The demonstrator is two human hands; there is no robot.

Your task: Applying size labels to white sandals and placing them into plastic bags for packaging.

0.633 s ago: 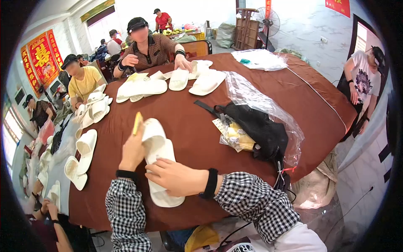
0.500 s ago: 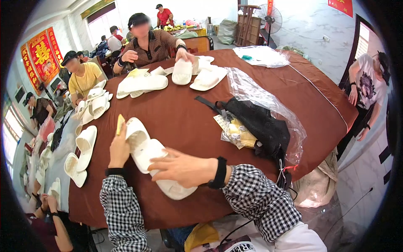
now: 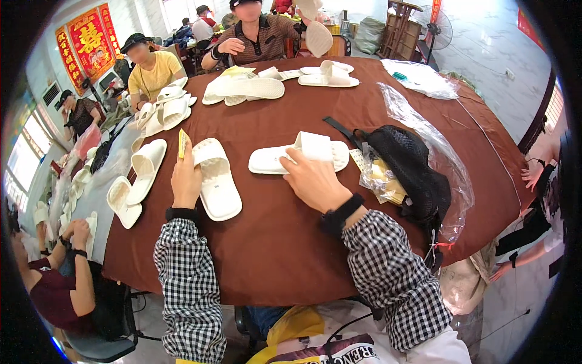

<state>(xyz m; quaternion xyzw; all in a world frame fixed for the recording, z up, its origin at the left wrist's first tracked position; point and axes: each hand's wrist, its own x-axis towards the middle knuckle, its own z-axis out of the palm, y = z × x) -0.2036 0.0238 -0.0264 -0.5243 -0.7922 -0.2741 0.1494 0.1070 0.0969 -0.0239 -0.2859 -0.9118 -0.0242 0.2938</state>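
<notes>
Resting on the near end of one white slipper (image 3: 299, 156), our right hand (image 3: 314, 181) lies flat with its fingers curled lightly over the edge of the sole, pressing rather than clenching. Our left hand (image 3: 185, 181) pinches a small yellow card (image 3: 182, 144) upright between thumb and fingers, and its side touches a second white slipper (image 3: 216, 179).

We place everything from the black mesh bag (image 3: 407, 167) on the brown round table (image 3: 279, 255). The slipper under our right hand lies crosswise just left of that bag, its strap raised. The second slipper lies further left of the bag, pointing away from us. Two more white slippers (image 3: 136, 182) sit well to the bag's left, at the table's edge. A crumpled clear plastic bag (image 3: 445, 161) lies just right of the mesh bag. Beyond the bag, on the far side, more slippers (image 3: 245, 88) lie before a seated person in a striped shirt (image 3: 259, 36).
</notes>
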